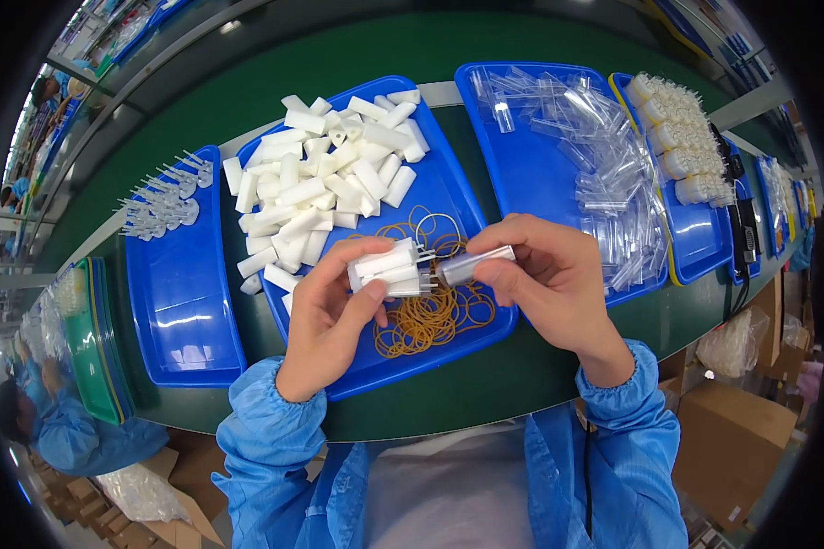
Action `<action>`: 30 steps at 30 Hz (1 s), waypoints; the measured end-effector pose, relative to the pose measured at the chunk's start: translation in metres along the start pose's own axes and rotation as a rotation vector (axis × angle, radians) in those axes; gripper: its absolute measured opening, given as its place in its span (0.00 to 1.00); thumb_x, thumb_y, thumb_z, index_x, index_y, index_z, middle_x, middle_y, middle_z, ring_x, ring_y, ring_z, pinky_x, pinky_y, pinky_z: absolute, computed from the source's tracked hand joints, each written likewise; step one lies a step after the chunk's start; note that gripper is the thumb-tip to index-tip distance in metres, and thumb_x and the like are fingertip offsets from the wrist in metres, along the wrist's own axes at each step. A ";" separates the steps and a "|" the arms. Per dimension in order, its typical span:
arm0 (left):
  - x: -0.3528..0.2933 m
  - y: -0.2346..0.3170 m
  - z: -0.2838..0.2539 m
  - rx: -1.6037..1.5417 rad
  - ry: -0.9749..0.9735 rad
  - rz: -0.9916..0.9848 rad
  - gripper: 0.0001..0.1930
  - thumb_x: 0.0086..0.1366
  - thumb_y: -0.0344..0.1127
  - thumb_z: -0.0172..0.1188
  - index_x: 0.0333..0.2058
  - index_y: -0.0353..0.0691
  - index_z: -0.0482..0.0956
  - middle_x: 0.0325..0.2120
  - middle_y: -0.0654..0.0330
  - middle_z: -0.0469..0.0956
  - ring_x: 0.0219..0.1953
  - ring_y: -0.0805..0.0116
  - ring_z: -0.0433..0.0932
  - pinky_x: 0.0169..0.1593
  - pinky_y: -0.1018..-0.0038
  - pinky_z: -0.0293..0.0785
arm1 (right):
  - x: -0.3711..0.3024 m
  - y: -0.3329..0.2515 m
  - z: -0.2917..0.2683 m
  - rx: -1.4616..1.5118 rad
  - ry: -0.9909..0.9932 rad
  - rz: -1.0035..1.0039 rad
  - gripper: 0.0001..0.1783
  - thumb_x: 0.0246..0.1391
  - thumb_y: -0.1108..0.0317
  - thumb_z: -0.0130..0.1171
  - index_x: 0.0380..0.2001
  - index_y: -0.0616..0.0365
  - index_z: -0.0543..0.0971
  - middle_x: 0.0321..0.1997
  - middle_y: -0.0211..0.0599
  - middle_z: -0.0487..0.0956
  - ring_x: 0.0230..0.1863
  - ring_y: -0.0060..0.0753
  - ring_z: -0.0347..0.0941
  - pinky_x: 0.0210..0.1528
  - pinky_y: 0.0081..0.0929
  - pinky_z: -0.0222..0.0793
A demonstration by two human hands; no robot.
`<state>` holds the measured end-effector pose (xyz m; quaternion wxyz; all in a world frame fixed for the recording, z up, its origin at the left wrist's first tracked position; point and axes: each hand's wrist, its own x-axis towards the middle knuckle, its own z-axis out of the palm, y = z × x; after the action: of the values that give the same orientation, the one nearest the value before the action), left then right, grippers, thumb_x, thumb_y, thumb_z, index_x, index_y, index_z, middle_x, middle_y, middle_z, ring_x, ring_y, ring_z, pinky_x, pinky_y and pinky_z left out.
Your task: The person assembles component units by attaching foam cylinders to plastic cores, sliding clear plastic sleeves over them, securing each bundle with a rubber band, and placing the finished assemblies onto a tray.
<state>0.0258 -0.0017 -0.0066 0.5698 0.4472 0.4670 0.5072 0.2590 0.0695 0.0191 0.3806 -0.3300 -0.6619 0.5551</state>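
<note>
My left hand (328,320) is closed round a bundle of white foam cylinders (386,268) with thin pins standing out of its right end. Between the thumb and fingers of my right hand (558,284) is a clear plastic tube (474,265), lying level with its left end at the pins. Whether the tube goes over a pin I cannot make out. Both hands are above a blue tray (450,174), where loose white foam cylinders (325,174) are heaped at the far left and tan rubber bands (421,325) lie tangled below the bundle.
Right of the hands, a blue tray (513,156) holds many clear tubes (613,183). Past it, bundled white pieces (673,137) fill another tray. A blue tray (188,320) at left carries clear pronged parts (165,201). A person in blue (73,439) sits at far left; cardboard boxes (737,448) stand lower right.
</note>
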 end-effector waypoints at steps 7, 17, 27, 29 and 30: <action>0.001 -0.001 -0.003 0.082 0.011 0.068 0.15 0.68 0.24 0.54 0.53 0.35 0.77 0.53 0.54 0.70 0.40 0.70 0.75 0.32 0.78 0.75 | -0.004 0.008 0.006 0.145 0.075 0.176 0.12 0.60 0.71 0.65 0.45 0.64 0.82 0.28 0.32 0.81 0.25 0.14 0.74 0.26 0.14 0.68; 0.000 -0.004 0.006 0.186 0.023 0.123 0.17 0.61 0.20 0.63 0.49 0.37 0.78 0.51 0.56 0.70 0.46 0.71 0.77 0.36 0.82 0.77 | -0.011 0.012 0.023 0.166 0.118 0.154 0.13 0.57 0.71 0.68 0.44 0.65 0.84 0.30 0.35 0.84 0.26 0.16 0.76 0.27 0.16 0.70; -0.001 -0.005 0.004 0.335 0.062 0.171 0.15 0.60 0.22 0.66 0.47 0.38 0.80 0.49 0.57 0.71 0.44 0.71 0.78 0.37 0.82 0.79 | -0.012 0.011 0.022 -0.021 0.115 0.031 0.12 0.55 0.74 0.68 0.43 0.66 0.84 0.30 0.37 0.85 0.26 0.16 0.77 0.27 0.15 0.71; -0.001 -0.004 0.004 0.327 0.078 0.164 0.15 0.60 0.22 0.66 0.47 0.37 0.81 0.49 0.57 0.71 0.44 0.71 0.78 0.36 0.82 0.80 | -0.012 0.010 0.023 -0.030 0.101 0.010 0.12 0.56 0.75 0.68 0.44 0.66 0.84 0.31 0.39 0.85 0.26 0.18 0.78 0.27 0.15 0.72; -0.001 -0.004 0.005 0.332 0.076 0.151 0.15 0.60 0.23 0.66 0.46 0.37 0.81 0.49 0.57 0.71 0.44 0.71 0.78 0.36 0.82 0.80 | -0.012 0.009 0.024 -0.052 0.108 -0.011 0.13 0.55 0.75 0.68 0.44 0.66 0.84 0.31 0.39 0.85 0.26 0.18 0.79 0.27 0.15 0.73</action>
<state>0.0310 -0.0031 -0.0093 0.4306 0.5495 0.5305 0.4809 0.2441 0.0489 0.0061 0.4101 -0.3658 -0.6565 0.5168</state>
